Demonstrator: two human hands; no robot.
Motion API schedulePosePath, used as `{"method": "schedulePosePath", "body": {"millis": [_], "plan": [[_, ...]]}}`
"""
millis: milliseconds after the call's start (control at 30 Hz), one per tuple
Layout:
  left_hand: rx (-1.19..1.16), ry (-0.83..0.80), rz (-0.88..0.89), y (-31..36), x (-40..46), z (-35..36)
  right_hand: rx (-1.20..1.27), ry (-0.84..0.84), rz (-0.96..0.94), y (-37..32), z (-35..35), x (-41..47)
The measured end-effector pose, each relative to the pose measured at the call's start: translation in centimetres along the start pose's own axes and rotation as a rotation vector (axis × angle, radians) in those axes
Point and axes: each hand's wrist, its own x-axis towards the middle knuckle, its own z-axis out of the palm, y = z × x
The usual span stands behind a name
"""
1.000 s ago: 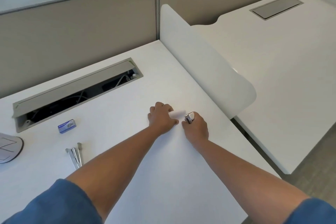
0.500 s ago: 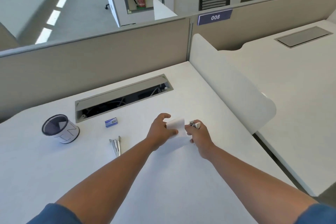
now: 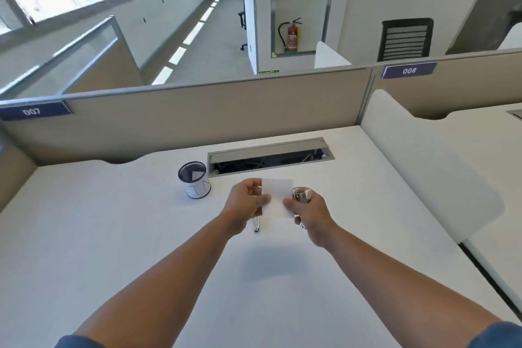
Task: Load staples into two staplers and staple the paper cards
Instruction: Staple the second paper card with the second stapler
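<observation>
Now, white desk (image 3: 141, 234) spans view, open cable tray (image 3: 271, 157) at back edge. Mesh pen cup (image 3: 195, 179) stands left of tray. Left hand (image 3: 245, 206) pinches white paper card (image 3: 278, 198) above desk. Right hand (image 3: 309, 213) grips stapler (image 3: 302, 195), thumb on card's right edge. Second stapler (image 3: 256, 224) lies on desk beneath left hand, mostly hidden.
</observation>
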Motion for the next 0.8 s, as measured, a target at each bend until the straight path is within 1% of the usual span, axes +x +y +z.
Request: {"method": "schedulePosePath", "body": {"millis": [167, 233, 333, 367, 467, 533, 700, 800], "plan": [[-0.026, 0.053, 0.003, 0.4, -2.6, -2.4, 0.006, -0.048, -0.007, -1.1, 2.4, -1.3], [-0.111, 0.038, -0.020, 0.9, -3.6, -3.0, -0.021, -0.054, -0.029, -1.4, 3.1, -1.9], [-0.328, -0.012, -0.083, 1.8, -4.7, -3.6, -0.095, -0.068, -0.082, -1.8, 4.2, -2.7], [-0.345, -0.016, -0.082, 2.0, -5.0, -3.7, -0.113, -0.075, -0.102, -1.9, 4.4, -2.8], [-0.230, -0.002, -0.014, 2.2, -5.6, -3.8, -0.128, -0.075, -0.145, -2.4, 4.9, -3.2], [-0.206, 0.026, 0.005, 2.2, -5.9, -3.9, -0.086, -0.074, -0.140, -2.6, 5.1, -3.4], [-0.242, 0.073, 0.045, 2.3, -6.3, -4.1, 0.145, -0.083, 0.011, -3.4, 5.1, -3.9], [-0.229, 0.071, 0.062, 2.5, -6.5, -4.0, 0.158, -0.092, 0.019, -3.5, 4.7, -4.0]]}}
